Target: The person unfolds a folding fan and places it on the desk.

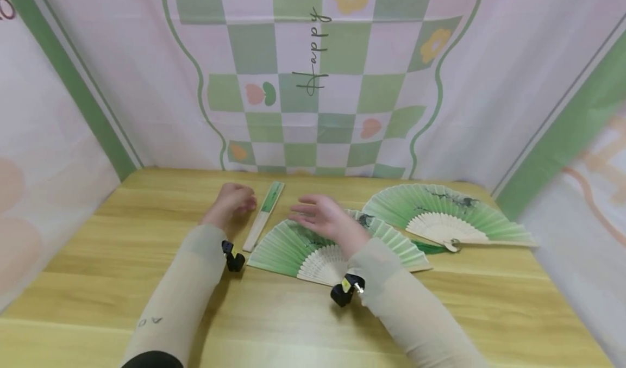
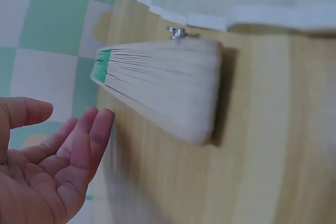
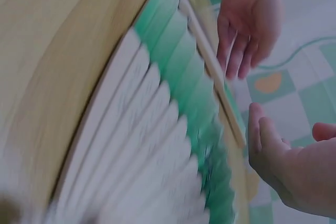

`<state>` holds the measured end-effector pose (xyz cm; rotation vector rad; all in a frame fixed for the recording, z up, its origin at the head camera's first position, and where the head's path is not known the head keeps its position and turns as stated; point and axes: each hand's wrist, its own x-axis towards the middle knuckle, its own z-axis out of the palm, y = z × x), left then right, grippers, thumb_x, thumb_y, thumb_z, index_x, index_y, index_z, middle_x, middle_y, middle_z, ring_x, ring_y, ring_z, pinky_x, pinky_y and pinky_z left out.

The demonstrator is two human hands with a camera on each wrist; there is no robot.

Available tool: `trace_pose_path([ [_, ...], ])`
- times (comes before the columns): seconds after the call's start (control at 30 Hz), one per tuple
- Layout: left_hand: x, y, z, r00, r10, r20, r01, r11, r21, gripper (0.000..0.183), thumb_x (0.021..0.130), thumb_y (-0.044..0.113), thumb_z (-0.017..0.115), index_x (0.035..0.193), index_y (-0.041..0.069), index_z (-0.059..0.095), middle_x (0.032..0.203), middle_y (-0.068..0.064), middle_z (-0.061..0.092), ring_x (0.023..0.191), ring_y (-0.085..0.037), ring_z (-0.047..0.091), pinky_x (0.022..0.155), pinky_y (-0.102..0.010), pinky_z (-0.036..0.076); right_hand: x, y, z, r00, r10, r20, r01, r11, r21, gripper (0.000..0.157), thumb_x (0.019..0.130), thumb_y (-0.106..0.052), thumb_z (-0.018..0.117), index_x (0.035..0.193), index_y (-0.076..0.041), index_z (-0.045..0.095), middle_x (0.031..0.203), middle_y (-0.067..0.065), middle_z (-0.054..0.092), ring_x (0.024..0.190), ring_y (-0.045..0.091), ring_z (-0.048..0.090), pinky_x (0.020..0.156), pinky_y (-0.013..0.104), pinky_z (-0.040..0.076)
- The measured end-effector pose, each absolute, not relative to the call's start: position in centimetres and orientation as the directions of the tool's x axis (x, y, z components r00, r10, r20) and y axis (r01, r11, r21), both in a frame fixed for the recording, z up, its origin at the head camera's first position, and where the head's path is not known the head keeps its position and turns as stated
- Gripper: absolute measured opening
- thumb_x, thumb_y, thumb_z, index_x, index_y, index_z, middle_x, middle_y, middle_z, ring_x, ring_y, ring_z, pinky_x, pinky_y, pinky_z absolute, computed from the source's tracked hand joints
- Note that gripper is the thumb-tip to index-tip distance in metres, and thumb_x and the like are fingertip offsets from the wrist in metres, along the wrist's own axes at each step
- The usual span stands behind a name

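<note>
A folded hand fan (image 1: 264,216) with green cloth and pale ribs lies slantwise on the table. Just left of it hovers my left hand (image 1: 236,199), fingers loosely bent around nothing; the left wrist view shows its open palm apart from the folded fan (image 2: 157,87). An opened green fan (image 1: 279,248) spreads at the middle of the table. Over its upper edge is my right hand (image 1: 320,216), fingers extended and holding nothing, covering part of the cloth. In the right wrist view, the opened fan's pale ribs (image 3: 142,135) fill the foreground.
Another opened green fan (image 1: 440,210) with a dark painted branch lies at the right. Its green tassel (image 1: 429,247) reaches toward the middle fan. Behind the wooden table (image 1: 274,324) hangs a checkered curtain (image 1: 298,91), with more cloth at both sides.
</note>
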<state>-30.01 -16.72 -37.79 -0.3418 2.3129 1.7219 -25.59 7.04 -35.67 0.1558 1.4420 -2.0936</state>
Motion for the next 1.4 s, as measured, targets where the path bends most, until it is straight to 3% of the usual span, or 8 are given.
trace_pose_path([
  [0.13,-30.5,-16.3,-37.5,-0.945,-0.030,-0.326,-0.318,0.315,0.894,0.044,0.098,0.014,0.050,0.135,-0.010,0.050,0.098,-0.009,0.066,0.074,-0.009,0.064,0.071,-0.020,0.054,-25.7,5.2,-35.2,-0.817,-0.387,-0.428,0.538,-0.241,-0.808,0.055,0.106,-0.017,0.035,0.156,0.001,0.017,0.159,0.029,0.025,0.146,0.044,0.031,0.125,0.040,0.026],
  [0.3,-30.9,-15.5,-37.4,-0.941,-0.012,-0.337,-0.321,0.334,0.886,0.045,0.098,0.012,0.050,0.136,-0.011,0.047,0.105,-0.016,0.063,0.073,-0.011,0.065,0.071,-0.020,0.058,-25.8,4.1,-35.6,-0.833,-0.321,-0.450,0.537,-0.274,-0.798,0.056,0.105,-0.019,0.040,0.156,-0.002,0.022,0.162,0.030,0.013,0.145,0.047,0.028,0.125,0.045,0.025],
  [0.5,-30.7,-14.9,-37.6,-0.940,-0.014,-0.341,-0.318,0.398,0.860,0.042,0.098,0.013,0.052,0.134,-0.010,0.049,0.119,-0.023,0.061,0.081,-0.018,0.066,0.072,-0.021,0.059,-25.9,3.2,-36.6,-0.824,-0.332,-0.460,0.561,-0.352,-0.750,0.061,0.104,-0.019,0.044,0.156,-0.003,0.018,0.163,0.030,0.009,0.148,0.051,0.019,0.126,0.049,0.021],
  [0.8,-30.7,-14.4,-37.3,-0.934,-0.024,-0.355,-0.324,0.471,0.821,0.036,0.095,0.012,0.057,0.125,-0.009,0.053,0.101,-0.013,0.059,0.077,-0.017,0.065,0.075,-0.025,0.060,-25.7,1.4,-36.9,-0.825,-0.314,-0.469,0.564,-0.423,-0.709,0.066,0.102,-0.019,0.045,0.156,0.000,0.014,0.163,0.027,0.014,0.148,0.050,0.021,0.126,0.050,0.017],
  [1.07,-30.9,-14.6,-37.5,-0.932,0.036,-0.360,-0.297,0.492,0.819,0.033,0.093,0.007,0.056,0.120,-0.012,0.057,0.087,-0.009,0.060,0.063,-0.011,0.061,0.062,-0.020,0.057,-25.7,1.1,-37.4,-0.826,-0.311,-0.470,0.564,-0.447,-0.695,0.062,0.103,-0.021,0.043,0.155,0.001,0.018,0.161,0.024,0.025,0.146,0.049,0.026,0.127,0.049,0.016],
  [1.3,-31.3,-14.9,-38.0,-0.941,0.089,-0.328,-0.246,0.485,0.839,0.013,0.087,-0.001,0.057,0.093,-0.008,0.065,0.058,0.002,0.053,0.044,-0.005,0.049,0.044,-0.016,0.041,-25.9,1.2,-37.7,-0.829,-0.310,-0.466,0.560,-0.476,-0.678,0.057,0.103,-0.020,0.041,0.152,0.004,0.024,0.159,0.026,0.028,0.146,0.049,0.027,0.127,0.048,0.019],
  [1.4,-31.6,-15.2,-38.3,-0.940,0.104,-0.325,-0.232,0.505,0.832,0.016,0.087,-0.001,0.057,0.096,-0.009,0.068,0.057,0.002,0.054,0.043,-0.004,0.047,0.043,-0.016,0.037,-25.9,1.2,-37.8,-0.827,-0.309,-0.470,0.562,-0.477,-0.675,0.055,0.104,-0.019,0.039,0.151,0.004,0.025,0.158,0.027,0.028,0.145,0.049,0.028,0.126,0.047,0.019],
])
